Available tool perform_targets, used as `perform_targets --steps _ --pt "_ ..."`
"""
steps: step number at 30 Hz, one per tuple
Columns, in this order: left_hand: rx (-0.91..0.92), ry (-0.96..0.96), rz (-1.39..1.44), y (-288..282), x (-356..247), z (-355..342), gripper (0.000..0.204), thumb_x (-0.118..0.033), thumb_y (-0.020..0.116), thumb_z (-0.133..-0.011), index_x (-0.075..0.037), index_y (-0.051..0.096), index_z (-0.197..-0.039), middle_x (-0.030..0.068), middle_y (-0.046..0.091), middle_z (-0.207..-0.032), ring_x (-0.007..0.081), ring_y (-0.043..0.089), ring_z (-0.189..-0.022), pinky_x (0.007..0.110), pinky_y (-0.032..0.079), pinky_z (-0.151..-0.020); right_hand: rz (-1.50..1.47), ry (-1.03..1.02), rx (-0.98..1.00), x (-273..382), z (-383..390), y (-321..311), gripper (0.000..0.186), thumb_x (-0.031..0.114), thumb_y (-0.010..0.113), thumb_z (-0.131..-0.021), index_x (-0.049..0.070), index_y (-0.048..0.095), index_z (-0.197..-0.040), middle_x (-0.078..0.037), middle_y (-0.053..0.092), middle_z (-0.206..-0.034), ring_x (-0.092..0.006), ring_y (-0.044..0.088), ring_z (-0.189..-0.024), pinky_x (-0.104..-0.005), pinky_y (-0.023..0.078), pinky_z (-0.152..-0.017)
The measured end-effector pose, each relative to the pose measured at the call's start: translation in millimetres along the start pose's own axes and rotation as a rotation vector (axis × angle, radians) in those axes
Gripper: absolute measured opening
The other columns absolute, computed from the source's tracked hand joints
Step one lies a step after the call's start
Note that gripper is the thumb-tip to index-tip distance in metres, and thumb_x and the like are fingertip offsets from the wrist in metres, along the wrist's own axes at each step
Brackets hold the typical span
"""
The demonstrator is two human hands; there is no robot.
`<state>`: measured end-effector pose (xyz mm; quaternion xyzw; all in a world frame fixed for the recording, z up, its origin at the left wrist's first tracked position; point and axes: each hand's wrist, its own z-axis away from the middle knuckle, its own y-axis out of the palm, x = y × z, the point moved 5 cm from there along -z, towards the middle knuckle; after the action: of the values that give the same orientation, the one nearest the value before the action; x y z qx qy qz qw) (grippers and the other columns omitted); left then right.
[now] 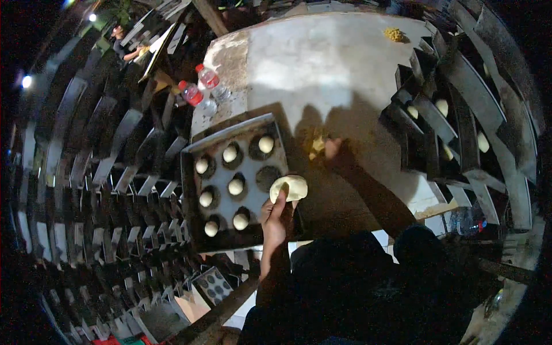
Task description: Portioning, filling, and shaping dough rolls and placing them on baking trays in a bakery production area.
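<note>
A flattened piece of pale dough point(296, 187) is gripped in my left hand point(275, 221), the thumb pressed onto its face and the fingers beneath. It is held over the right edge of a dark square tray point(225, 137). Several round dough balls point(236, 186) sit in rows on that tray, most beside dark round spots, and one dark spot point(268, 178) has no ball. My right hand point(332, 150) reaches to a small heap of yellow crumbly filling point(317, 147) on the tabletop. Shadow and blur hide how its fingers are set.
Two red-capped bottles point(198, 96) stand behind the tray on the pale table point(322, 52). A yellow lump point(394, 35) lies at the far right. Stacked dark trays point(443, 115), some holding dough, rise at the right; more stacks point(103, 144) fill the left. Another person point(123, 49) is far left.
</note>
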<state>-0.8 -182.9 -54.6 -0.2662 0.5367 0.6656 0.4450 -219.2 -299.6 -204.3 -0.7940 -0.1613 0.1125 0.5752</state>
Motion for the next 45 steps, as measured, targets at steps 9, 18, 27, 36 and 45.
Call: perform_targets --steps 9,18,27,36,45 --pt "-0.337 -0.246 -0.286 -20 51 -56 0.037 -0.028 0.060 -0.089 0.002 0.058 -0.111 0.0073 0.060 -0.101 0.0158 0.058 -0.091 0.028 0.045 -0.077 -2.315 0.237 -0.114 -13 -6 -85 0.025 0.022 0.053 -0.093 0.003 0.065 -0.105 -0.011 0.066 -0.104 -0.0199 0.063 -0.093 -0.0369 0.050 -0.080" --pt "-0.191 0.242 -0.270 6 14 -23 0.033 -0.025 0.057 -0.092 0.003 0.060 -0.108 0.0063 0.064 -0.095 0.0139 0.058 -0.089 0.028 0.044 -0.080 -1.292 0.252 -0.313 91 9 -190 0.030 0.009 0.057 -0.090 0.002 0.058 -0.120 -0.008 0.065 -0.091 -0.0102 0.060 -0.074 -0.0242 0.050 -0.067" --pt "-0.151 0.873 -1.244 -55 -20 101 0.064 -0.022 0.046 -0.093 0.009 0.014 -0.139 0.0357 0.020 -0.139 0.0485 0.025 -0.128 0.047 0.019 -0.107 -0.945 0.056 -0.401 240 22 -246 0.015 0.005 0.067 -0.079 -0.004 0.064 -0.090 -0.010 0.058 -0.092 -0.0196 0.061 -0.072 -0.0268 0.050 -0.064" --pt "-0.083 0.601 0.039 -153 -50 207 0.042 -0.028 0.060 -0.089 0.000 0.054 -0.120 0.0127 0.051 -0.125 0.0208 0.051 -0.112 0.034 0.041 -0.093 -1.024 -0.134 -0.280 350 55 -280 0.022 0.007 0.076 -0.069 0.001 0.069 -0.089 -0.011 0.065 -0.092 -0.0171 0.064 -0.079 -0.0280 0.051 -0.066" --pt "-0.381 0.980 -0.865 -127 -76 229 0.036 -0.018 0.067 -0.081 -0.007 0.061 -0.115 0.0187 0.052 -0.107 0.0303 0.054 -0.095 0.036 0.044 -0.081 -1.273 -0.235 -0.030 353 49 -292 0.029 0.004 0.071 -0.074 -0.006 0.064 -0.100 -0.014 0.063 -0.088 -0.0188 0.062 -0.075 -0.0279 0.051 -0.066"
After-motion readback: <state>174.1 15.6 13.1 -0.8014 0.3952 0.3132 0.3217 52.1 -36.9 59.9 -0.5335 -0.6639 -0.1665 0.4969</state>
